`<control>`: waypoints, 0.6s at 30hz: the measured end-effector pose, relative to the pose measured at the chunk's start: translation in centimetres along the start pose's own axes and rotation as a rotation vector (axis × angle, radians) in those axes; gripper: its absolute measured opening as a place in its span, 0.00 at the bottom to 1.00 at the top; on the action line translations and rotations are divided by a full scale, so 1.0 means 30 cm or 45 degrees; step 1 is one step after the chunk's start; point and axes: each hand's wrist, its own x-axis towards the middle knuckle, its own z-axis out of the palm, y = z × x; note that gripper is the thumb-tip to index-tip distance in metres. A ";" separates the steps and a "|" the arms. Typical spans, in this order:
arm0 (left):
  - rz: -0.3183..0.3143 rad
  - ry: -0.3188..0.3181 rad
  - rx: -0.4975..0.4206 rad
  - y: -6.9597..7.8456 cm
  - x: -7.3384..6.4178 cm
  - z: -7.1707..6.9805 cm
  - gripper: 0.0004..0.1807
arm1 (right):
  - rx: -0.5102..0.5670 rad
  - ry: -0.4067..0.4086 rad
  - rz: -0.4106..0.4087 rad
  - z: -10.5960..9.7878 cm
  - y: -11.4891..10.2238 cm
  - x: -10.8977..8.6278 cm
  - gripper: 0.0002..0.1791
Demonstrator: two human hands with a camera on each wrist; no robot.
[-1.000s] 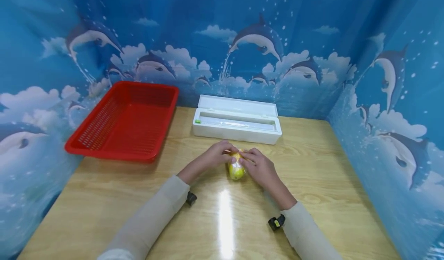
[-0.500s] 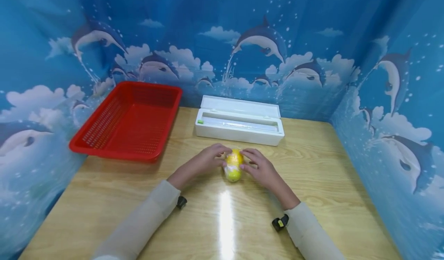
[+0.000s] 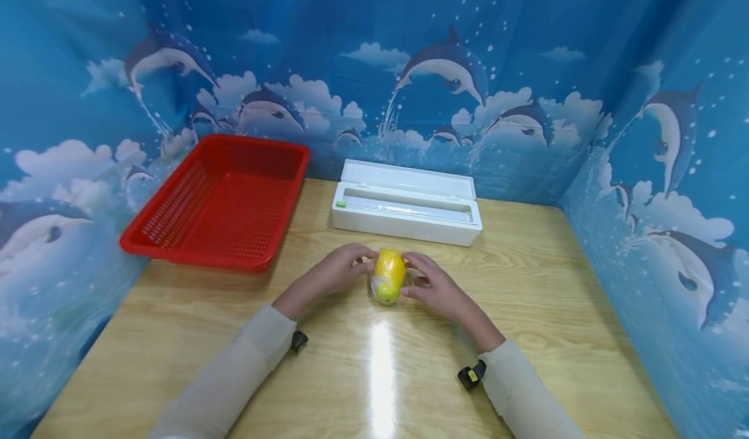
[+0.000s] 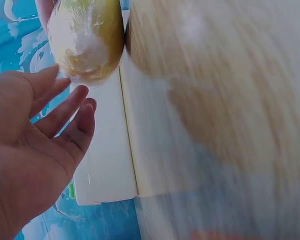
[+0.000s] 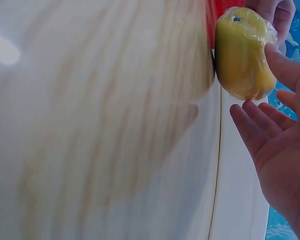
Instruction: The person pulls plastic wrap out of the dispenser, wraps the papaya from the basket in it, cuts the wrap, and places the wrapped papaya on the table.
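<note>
A yellow-green mango (image 3: 389,273) in clear cling film lies on the wooden table, its stem end toward the wearer in the head view. The film is bunched and whitish along its left side. At the left of the fruit, my left hand (image 3: 342,268) has its fingertips close to the wrap, fingers loosely bent in the left wrist view. My right hand (image 3: 437,286) is on the opposite side, thumb and fingers spread around the fruit. The right wrist view shows the right thumb overlapping the wrapped mango (image 5: 245,60), with the other fingertips just beside its end.
Behind the fruit stands a long white cling film box (image 3: 406,231), lid raised, with a small green tab at its left end. A red perforated basket (image 3: 234,221) sits at the back left. Blue dolphin-print curtains (image 3: 374,68) enclose the table's back and sides.
Both hands have come off the top of the mango to its two sides, and their fingers have loosened. The mango has shifted slightly left, and more of it now shows.
</note>
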 end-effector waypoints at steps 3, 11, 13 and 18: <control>-0.051 0.023 0.011 0.003 -0.001 -0.003 0.19 | 0.004 0.007 0.016 0.007 0.002 0.005 0.41; -0.174 0.049 -0.103 -0.015 -0.013 -0.003 0.22 | -0.012 -0.044 0.101 0.040 -0.011 0.024 0.46; -0.177 0.061 -0.124 -0.021 -0.017 -0.005 0.24 | -0.043 -0.040 0.108 0.046 -0.015 0.028 0.46; -0.117 0.098 -0.176 -0.033 -0.032 -0.011 0.33 | -0.084 -0.008 0.148 0.059 -0.032 0.033 0.46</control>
